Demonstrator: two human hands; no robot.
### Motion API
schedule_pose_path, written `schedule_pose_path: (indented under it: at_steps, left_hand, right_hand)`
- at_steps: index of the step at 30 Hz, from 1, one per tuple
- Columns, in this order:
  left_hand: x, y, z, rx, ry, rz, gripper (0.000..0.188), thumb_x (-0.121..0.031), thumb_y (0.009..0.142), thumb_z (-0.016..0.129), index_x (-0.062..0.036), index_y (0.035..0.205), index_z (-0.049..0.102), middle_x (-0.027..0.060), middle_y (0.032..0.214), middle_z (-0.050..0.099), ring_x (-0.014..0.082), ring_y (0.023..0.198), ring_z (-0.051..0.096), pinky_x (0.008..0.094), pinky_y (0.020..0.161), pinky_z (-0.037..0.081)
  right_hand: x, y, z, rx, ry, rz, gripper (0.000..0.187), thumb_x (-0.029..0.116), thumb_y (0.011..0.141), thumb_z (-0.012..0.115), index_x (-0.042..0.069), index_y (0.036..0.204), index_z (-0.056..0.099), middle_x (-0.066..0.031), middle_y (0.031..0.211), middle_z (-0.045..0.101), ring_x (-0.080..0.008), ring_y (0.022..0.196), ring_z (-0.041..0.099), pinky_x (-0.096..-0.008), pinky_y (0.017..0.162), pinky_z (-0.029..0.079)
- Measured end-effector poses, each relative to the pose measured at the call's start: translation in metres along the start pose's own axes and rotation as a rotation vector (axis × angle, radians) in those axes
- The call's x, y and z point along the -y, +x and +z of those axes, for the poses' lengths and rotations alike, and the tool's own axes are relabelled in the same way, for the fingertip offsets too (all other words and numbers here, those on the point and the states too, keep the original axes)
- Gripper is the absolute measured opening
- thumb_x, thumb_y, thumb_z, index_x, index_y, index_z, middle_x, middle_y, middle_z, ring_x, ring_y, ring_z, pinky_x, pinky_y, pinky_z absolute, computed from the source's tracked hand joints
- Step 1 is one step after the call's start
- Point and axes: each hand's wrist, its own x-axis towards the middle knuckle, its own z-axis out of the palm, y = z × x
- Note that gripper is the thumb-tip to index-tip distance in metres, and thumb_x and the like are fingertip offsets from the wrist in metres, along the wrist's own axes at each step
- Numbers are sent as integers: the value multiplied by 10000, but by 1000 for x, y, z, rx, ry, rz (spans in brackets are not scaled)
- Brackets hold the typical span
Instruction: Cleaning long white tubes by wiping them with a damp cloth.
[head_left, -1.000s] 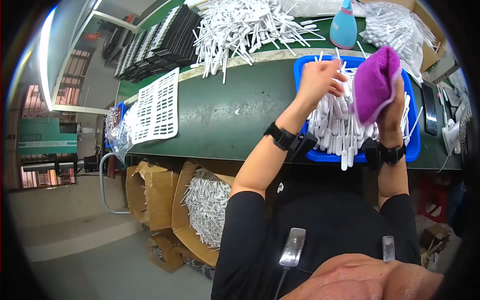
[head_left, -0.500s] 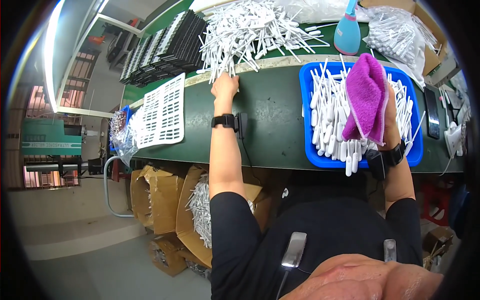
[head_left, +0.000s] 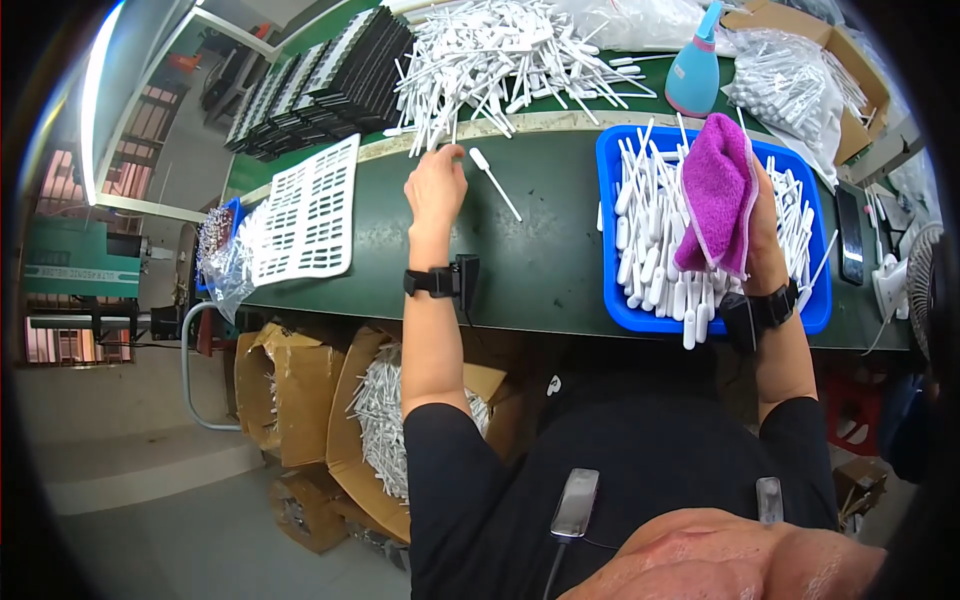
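My left hand [head_left: 436, 187] is at the near edge of a large heap of white plastic droppers [head_left: 500, 60], its fingers curled under. What they hold, if anything, is hidden. Just right of its thumb a single dropper [head_left: 494, 183] lies slanted on the green tabletop. My right hand [head_left: 766, 235] grips a purple cloth [head_left: 718, 190], folded and hanging over the blue tray [head_left: 611, 270]. Many more droppers [head_left: 650, 225] fill that tray, some sticking out past its near rim.
Left of the heap stand stacked black racks [head_left: 345, 65] and a white slotted sheet [head_left: 308, 210]. A blue squeeze bottle [head_left: 693, 75], a bag of droppers [head_left: 785, 75] and a phone [head_left: 850, 235] are right. Cardboard boxes [head_left: 310, 390] stand below the table.
My left hand has drawn slightly back from the heap, and one dropper now lies apart on the table beside it. My right hand still holds the cloth over the tray, turned slightly.
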Motion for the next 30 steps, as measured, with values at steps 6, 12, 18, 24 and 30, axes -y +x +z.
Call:
schedule_pose_path:
  at_steps: [6, 12, 18, 24, 30]
  left_hand:
    - [13, 2, 5, -44, -117, 506, 144, -162, 848, 522, -132, 943, 625, 79, 916, 619, 249, 828, 597, 333, 689, 476]
    - [13, -12, 9, 47, -263, 257, 206, -144, 884, 481, -75, 1062, 559, 63, 895, 581, 195, 715, 571, 305, 582, 459]
    - [-55, -41, -16, 397, -1931, -355, 215, -182, 931, 436, -37, 1068, 516, -12, 728, 486, 71, 557, 425, 219, 414, 357]
    - [-90, -51, -15, 408, -1972, -306, 257, -201, 941, 430, -24, 1108, 514, -17, 729, 480, 53, 539, 400, 197, 397, 317]
    - [-97, -59, -1, 420, -2043, -329, 310, -193, 928, 474, -16, 1183, 486, -1, 793, 513, 61, 642, 449, 161, 459, 351]
  right_hand:
    - [-4, 5, -11, 32, 14, 22, 377, 325, 939, 410, 45, 1172, 508, -69, 1008, 605, -162, 861, 612, -282, 738, 522]
    - [-8, 2, -5, -13, 16, 41, 380, 318, 932, 427, 39, 1177, 508, -79, 1012, 607, -167, 861, 615, -282, 734, 524]
    - [-6, -1, 3, -5, -1, 58, 371, 327, 928, 435, 43, 1153, 518, -69, 977, 612, -156, 819, 618, -272, 702, 521]
    - [-9, 3, -3, -5, 22, 79, 362, 326, 937, 410, 52, 1139, 533, -70, 973, 615, -156, 821, 617, -271, 717, 515]
    - [-5, 1, 5, 2, 70, 138, 360, 350, 932, 412, 65, 1104, 549, -61, 936, 621, -145, 784, 613, -261, 677, 508]
